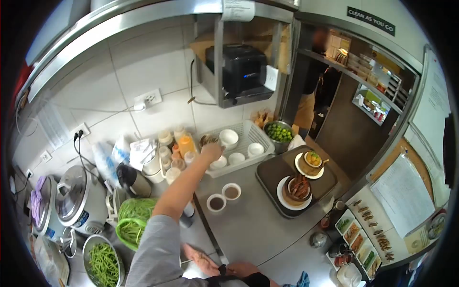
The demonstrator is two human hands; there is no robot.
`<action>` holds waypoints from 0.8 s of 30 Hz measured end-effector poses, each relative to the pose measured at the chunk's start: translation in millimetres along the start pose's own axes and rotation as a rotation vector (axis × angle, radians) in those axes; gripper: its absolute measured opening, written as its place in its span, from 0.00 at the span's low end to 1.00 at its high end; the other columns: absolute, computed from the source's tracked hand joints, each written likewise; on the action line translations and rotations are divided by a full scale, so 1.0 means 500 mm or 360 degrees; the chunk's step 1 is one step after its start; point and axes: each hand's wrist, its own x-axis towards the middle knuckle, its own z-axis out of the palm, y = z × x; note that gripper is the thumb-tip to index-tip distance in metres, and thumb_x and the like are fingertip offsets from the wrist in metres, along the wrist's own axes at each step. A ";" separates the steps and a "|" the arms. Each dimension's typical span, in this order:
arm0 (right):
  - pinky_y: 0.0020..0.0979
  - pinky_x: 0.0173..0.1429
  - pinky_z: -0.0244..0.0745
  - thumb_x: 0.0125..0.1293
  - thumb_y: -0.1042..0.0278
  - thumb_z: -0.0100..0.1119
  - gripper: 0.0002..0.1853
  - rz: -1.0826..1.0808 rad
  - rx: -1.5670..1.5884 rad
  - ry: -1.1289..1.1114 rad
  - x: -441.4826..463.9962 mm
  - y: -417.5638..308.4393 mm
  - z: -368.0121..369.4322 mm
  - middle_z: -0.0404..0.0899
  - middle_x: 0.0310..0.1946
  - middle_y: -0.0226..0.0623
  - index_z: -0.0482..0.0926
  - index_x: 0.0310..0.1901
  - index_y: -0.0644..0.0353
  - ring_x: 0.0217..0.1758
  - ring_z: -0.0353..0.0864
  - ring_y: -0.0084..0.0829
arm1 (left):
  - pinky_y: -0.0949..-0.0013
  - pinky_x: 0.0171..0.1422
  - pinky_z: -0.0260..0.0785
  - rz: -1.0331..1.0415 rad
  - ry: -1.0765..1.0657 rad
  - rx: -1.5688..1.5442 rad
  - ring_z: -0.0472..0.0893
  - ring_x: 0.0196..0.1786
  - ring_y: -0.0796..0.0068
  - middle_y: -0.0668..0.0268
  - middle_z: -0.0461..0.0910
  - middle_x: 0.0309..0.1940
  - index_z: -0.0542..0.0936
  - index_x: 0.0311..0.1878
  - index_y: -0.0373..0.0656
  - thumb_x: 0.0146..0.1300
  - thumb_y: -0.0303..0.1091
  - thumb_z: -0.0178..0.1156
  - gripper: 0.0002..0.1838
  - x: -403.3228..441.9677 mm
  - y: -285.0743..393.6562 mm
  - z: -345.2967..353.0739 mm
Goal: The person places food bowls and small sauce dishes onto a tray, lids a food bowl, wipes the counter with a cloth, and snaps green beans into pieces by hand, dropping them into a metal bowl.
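Note:
My left hand [212, 152] reaches over the near left part of a white plastic basket [246, 161]. It is beside small white bowls [229, 138] and a cluster of dark, shiny items [207, 139]; its fingertips are hidden, so I cannot tell if it grips anything. Low in view, close to my body, my right hand [200, 261] is over the counter with its fingers stretched out and nothing visible in it. Two small cups of brown liquid, a darker one [216, 203] and a lighter one [232, 192], stand on the steel counter before the basket.
On the right, a dark tray [270, 178] carries two plated dishes [299, 188]. Sauce bottles [186, 144] crowd the basket's left. Green baskets [130, 232], a colander of green beans [103, 264] and large cookers [79, 198] stand left. A person [311, 91] is beyond the doorway.

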 end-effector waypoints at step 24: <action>0.39 0.47 0.76 0.65 0.60 0.55 0.10 -0.0312 0.0002 0.0775 -0.062 0.030 0.083 0.82 0.37 0.40 0.82 0.40 0.53 0.42 0.81 0.44 | 0.57 0.36 0.75 0.0814 -0.0033 0.0059 0.83 0.31 0.56 0.56 0.81 0.26 0.80 0.28 0.42 0.54 0.44 0.64 0.14 -0.469 0.134 0.257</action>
